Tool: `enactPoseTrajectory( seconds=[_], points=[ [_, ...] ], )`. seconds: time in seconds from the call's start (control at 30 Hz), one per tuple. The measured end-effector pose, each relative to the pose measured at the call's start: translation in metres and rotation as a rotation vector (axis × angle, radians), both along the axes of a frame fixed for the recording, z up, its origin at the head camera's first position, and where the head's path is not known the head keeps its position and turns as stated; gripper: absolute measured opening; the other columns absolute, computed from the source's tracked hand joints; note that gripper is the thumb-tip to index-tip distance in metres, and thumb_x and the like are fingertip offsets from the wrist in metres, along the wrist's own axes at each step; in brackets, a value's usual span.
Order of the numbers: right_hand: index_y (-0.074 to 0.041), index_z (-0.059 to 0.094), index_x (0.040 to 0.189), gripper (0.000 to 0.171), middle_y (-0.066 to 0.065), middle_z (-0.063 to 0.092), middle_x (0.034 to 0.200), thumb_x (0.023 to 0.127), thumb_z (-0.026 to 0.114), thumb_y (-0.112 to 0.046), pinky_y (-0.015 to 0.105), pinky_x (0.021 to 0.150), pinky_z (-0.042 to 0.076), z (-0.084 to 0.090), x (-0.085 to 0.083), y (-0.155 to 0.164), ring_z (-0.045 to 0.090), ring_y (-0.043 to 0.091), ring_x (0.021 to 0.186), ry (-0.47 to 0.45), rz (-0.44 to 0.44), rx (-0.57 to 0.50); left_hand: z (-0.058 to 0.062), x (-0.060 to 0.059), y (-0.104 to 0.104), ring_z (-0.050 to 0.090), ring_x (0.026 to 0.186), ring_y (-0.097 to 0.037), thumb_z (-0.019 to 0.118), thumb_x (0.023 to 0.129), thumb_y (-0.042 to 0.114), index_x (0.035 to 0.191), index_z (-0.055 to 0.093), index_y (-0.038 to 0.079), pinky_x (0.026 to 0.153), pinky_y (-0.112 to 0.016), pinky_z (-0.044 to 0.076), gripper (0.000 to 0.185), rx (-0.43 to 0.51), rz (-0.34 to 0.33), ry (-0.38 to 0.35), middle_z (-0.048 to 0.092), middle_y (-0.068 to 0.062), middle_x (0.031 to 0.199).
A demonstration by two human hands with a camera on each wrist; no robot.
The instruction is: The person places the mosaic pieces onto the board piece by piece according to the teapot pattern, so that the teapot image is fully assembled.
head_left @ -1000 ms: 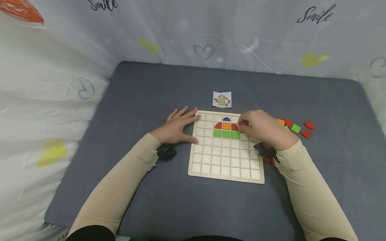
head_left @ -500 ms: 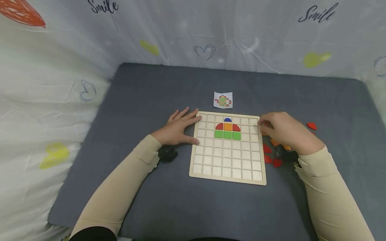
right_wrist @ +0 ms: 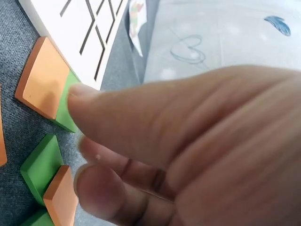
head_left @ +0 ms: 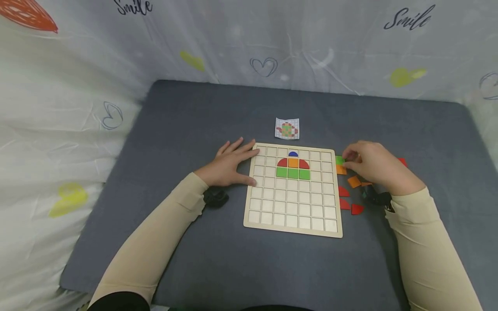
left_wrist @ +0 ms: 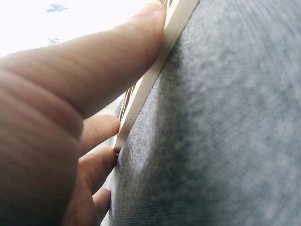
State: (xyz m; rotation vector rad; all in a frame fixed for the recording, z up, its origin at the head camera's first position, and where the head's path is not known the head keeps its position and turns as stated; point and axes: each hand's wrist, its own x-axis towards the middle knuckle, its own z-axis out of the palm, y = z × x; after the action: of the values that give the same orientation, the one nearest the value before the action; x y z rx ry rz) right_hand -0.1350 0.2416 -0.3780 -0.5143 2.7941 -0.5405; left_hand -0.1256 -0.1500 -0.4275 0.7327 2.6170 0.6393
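Note:
My left hand (head_left: 227, 167) rests spread along the left edge of the wooden grid board (head_left: 292, 203), thumb and fingertips at its frame. On the board sit a blue half-round piece (head_left: 293, 153), an orange square (head_left: 293, 163) between two red rounded pieces, and a row of green squares (head_left: 293, 173). Off the board's right edge, my right hand (head_left: 373, 166) hovers with bent fingers and a gap between thumb and fingers. In the right wrist view its thumb tip overlaps a loose green tile (right_wrist: 68, 106) that adjoins an orange tile (right_wrist: 44, 80).
A small picture card (head_left: 287, 128) lies beyond the board. Loose red pieces (head_left: 357, 209) and an orange tile (head_left: 354, 181) are scattered right of the board, some partly under the right hand. A printed white curtain (head_left: 311, 43) borders the grey table (head_left: 214, 259).
My right hand has moved right from over the board to the loose tiles, uncovering a green and an orange tile at the board's right edge. The left hand stays put.

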Motion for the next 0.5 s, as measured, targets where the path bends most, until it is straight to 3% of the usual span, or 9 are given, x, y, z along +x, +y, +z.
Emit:
enactPoseTrajectory(
  seconds=[0.13,0.27,0.5],
  points=[
    [-0.009,0.068,0.093,0.010,0.003,0.064,0.079,0.087,0.074,-0.014,0.033,0.056,0.045,-0.0010,0.0011,0.0019,0.055,0.018,0.064,-0.072,-0.017,-0.012,0.0010,0.0002,-0.0003,-0.010,0.151,-0.019,0.067,0.078,0.067,0.157,0.023,0.030,0.118,-0.044,-0.014,0.098,-0.002,0.000,-0.001,0.003,0.010,0.164],
    [-0.009,0.068,0.098,0.014,0.004,0.063,0.082,0.088,0.074,-0.017,0.034,0.052,0.046,-0.0025,0.0018,0.0015,0.055,0.018,0.061,-0.167,-0.038,-0.024,0.0011,0.0002,-0.0008,-0.010,0.151,-0.019,0.067,0.078,0.068,0.157,0.023,0.029,0.118,-0.044,-0.014,0.098,-0.003,-0.005,0.001,0.003,0.010,0.164],
    [-0.007,0.067,0.104,0.021,0.007,0.061,0.086,0.088,0.074,-0.018,0.035,0.049,0.048,-0.0039,0.0033,-0.0015,0.055,0.019,0.061,-0.206,-0.050,-0.001,-0.0002,-0.0006,0.0001,-0.009,0.151,-0.019,0.069,0.078,0.067,0.156,0.024,0.029,0.118,-0.044,-0.013,0.098,0.005,-0.008,0.003,0.004,0.010,0.163]
  ],
)
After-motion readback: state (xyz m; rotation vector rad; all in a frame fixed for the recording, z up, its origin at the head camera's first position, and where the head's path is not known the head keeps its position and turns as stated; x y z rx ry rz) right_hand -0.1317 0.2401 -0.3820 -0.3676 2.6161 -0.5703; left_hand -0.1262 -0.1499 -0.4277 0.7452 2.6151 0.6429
